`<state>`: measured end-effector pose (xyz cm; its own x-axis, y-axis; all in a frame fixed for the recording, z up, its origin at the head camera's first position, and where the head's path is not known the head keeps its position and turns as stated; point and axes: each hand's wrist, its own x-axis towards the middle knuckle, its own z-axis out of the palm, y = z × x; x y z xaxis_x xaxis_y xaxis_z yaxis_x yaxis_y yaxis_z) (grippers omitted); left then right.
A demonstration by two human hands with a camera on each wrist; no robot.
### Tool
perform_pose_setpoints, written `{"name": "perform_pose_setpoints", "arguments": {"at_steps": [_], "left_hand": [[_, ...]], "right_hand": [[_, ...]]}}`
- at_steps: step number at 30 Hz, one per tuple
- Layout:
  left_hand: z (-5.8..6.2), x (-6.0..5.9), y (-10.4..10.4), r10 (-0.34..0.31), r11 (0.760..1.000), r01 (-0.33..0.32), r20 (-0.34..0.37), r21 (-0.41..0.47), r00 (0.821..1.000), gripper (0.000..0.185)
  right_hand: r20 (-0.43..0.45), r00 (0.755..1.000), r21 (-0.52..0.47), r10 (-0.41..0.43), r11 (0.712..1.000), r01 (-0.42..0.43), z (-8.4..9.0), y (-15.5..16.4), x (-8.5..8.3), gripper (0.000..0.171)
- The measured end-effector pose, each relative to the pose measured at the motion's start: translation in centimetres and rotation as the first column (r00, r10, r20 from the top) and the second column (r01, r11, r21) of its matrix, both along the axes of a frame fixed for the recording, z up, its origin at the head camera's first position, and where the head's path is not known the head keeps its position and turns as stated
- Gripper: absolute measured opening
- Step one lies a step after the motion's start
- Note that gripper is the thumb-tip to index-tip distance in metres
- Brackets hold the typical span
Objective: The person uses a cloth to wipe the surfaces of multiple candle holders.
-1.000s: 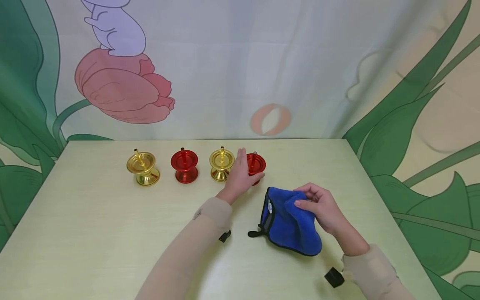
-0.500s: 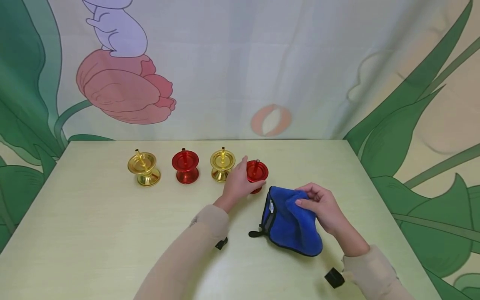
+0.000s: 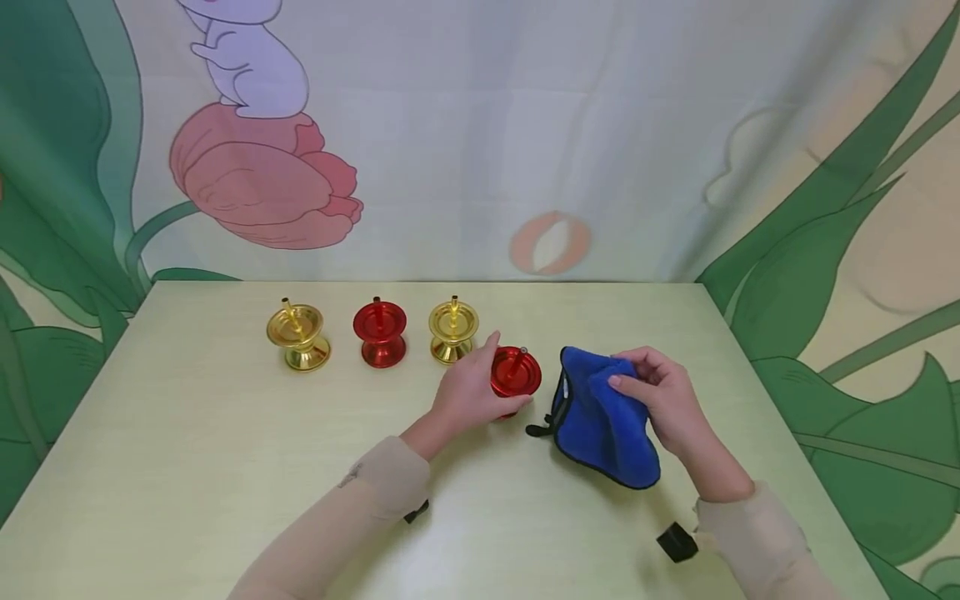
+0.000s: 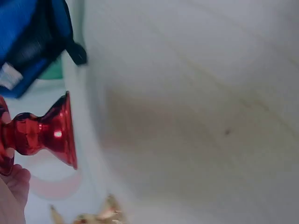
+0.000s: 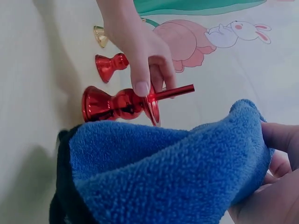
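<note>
Fingers of my left hand point(image 3: 465, 398) curl round the red holder point(image 3: 514, 374) at frame centre, just left of the blue cloth point(image 3: 600, 417) my right hand point(image 3: 663, 400) pinches; its white tag is unreadable.

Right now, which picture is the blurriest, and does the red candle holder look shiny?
The left wrist view is blurriest: the table and blue cloth smear softly, though a bright glint shows on the red candle holder. The head view is sharp and evenly lit, with soft shadows under the arms. The right wrist view shows the cloth's fuzzy pile crisply up close, and the holder gleams.
</note>
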<state>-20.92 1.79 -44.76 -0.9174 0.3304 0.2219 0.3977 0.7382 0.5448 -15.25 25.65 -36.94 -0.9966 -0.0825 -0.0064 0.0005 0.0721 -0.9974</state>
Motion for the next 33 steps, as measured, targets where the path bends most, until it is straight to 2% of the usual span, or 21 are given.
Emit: {"name": "perform_pose_setpoints", "arguments": {"at_steps": [4,8,10,14,18,25,28,33], "left_hand": [[1.7,1.4,-0.1,-0.065,0.997,0.061,-0.071,-0.057,0.995,0.096],[2.9,2.4,0.2,-0.089,0.989,0.081,-0.06,-0.12,0.994,0.099],[3.2,2.8,0.5,-0.09,0.986,0.082,-0.05,-0.146,0.995,0.101],[3.8,3.5,0.9,-0.103,0.981,0.09,-0.067,-0.173,0.992,0.101],[4.3,3.9,1.1,-0.112,0.981,0.094,-0.1,-0.171,0.989,0.101],[4.9,4.2,0.8,-0.116,0.985,0.096,-0.137,-0.142,0.984,0.099],[5.1,4.3,0.5,-0.116,0.986,0.087,-0.21,-0.14,0.971,0.096],[5.2,4.3,0.1,-0.119,0.988,0.076,-0.357,-0.132,0.927,0.092]], "right_hand": [[-0.011,1.0,-0.028,-0.022,0.999,0.022,0.8,-0.6,-0.6,0.02],[-0.034,0.999,-0.054,-0.008,0.999,0.006,1.6,-1.4,-1.0,0.019],[-0.045,0.999,-0.037,0.001,0.999,-0.003,1.9,-1.8,-1.1,0.019],[-0.056,0.998,0.101,0.003,0.995,0.003,2.1,-2.9,-1.4,0.016],[-0.046,0.999,0.261,0.029,0.965,-0.017,2.1,-4.0,-1.3,0.031],[-0.067,0.992,0.383,0.111,0.921,-0.078,2.0,-5.1,-0.9,0.033],[-0.094,0.986,0.425,0.138,0.901,-0.086,2.0,-5.3,-0.7,0.032],[-0.169,0.979,0.463,0.119,0.886,-0.028,2.2,-5.6,-0.3,0.026]]}}
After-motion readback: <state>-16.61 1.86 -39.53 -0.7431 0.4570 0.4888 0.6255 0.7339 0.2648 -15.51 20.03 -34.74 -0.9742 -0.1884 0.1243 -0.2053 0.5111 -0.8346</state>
